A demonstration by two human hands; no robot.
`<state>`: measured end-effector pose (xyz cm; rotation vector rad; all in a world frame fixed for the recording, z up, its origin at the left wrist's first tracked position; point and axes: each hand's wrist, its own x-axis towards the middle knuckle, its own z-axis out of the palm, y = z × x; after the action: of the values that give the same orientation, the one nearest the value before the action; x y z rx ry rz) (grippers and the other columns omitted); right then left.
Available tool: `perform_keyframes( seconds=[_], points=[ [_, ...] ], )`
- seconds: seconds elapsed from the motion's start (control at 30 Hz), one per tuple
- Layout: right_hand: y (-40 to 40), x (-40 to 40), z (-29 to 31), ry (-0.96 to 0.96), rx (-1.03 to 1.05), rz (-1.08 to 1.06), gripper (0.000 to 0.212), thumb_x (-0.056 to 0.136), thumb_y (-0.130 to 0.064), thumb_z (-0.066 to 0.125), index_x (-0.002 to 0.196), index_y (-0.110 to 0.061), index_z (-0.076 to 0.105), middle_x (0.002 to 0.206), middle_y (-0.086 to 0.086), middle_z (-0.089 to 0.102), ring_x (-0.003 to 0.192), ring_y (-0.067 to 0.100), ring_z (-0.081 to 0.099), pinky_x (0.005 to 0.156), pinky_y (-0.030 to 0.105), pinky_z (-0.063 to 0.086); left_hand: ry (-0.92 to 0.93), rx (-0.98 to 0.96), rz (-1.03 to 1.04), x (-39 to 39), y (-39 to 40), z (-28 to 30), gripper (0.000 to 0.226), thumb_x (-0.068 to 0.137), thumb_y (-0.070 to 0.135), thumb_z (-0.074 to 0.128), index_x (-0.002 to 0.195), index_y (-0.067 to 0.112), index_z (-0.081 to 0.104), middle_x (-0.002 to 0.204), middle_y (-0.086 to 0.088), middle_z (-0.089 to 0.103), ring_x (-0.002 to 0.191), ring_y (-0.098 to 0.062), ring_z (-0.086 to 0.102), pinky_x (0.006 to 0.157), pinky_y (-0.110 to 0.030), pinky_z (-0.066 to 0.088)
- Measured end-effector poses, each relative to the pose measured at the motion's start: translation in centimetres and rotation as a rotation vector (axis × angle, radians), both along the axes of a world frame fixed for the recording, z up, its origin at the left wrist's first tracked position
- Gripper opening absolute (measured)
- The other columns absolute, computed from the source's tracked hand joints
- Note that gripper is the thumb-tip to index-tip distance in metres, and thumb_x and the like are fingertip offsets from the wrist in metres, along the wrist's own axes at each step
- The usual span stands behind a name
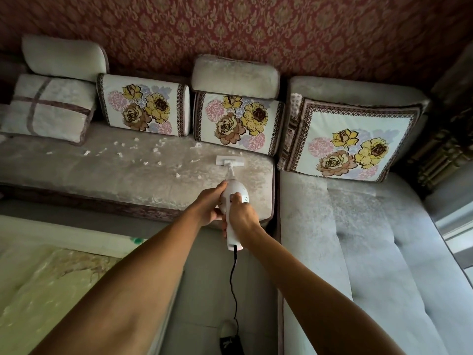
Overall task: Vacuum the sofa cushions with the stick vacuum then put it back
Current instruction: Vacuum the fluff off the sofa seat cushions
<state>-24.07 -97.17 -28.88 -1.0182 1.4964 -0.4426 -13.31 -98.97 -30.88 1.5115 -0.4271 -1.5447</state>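
Observation:
A small white vacuum (236, 193) is held out over the beige sofa seat cushion (102, 172). Its flat white nozzle head (229, 160) rests on the cushion near the floral back pillow (239, 123). My right hand (242, 217) grips the handle from above. My left hand (211, 204) clasps the left side of the body. A black cord (234, 280) hangs from the handle's end down to the floor. Several white scraps (143, 152) lie scattered on the cushion to the left of the nozzle.
The sofa's right section (371, 239) runs toward me, with a large floral pillow (350, 142) at its back. More pillows (51, 108) line the left back. A pale table top (51, 278) lies lower left. A dark object (229, 340) sits on the floor by the cord.

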Motion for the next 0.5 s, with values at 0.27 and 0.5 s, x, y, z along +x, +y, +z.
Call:
perform_keyframes(
  seconds=[0.27, 0.5],
  points=[
    [-7.6, 1.6, -0.5, -0.023, -0.039, 0.008, 0.077, 0.092, -0.059, 0.023, 0.122, 0.0, 0.061, 0.104, 0.024, 0.07, 0.092, 0.039, 0.07, 0.089, 0.053, 0.057, -0.023, 0.003, 0.036, 0.8, -7.7, 0.1, 0.052, 0.097, 0.047, 0.056, 0.125, 0.003, 0.061, 0.104, -0.014, 0.067, 0.086, -0.027, 0.064, 0.067, -0.037, 0.055],
    [-13.0, 2.1, 0.4, -0.162, 0.127, -0.092, 0.059, 0.099, -0.051, 0.034, 0.101, 0.001, 0.062, 0.061, 0.012, 0.061, 0.047, 0.025, 0.058, 0.05, 0.032, 0.051, -0.068, -0.014, 0.03, 1.6, -12.0, 1.2, 0.051, 0.099, 0.043, 0.055, 0.124, -0.002, 0.061, 0.084, -0.009, 0.061, 0.071, -0.022, 0.058, 0.041, -0.02, 0.047]
  ],
)
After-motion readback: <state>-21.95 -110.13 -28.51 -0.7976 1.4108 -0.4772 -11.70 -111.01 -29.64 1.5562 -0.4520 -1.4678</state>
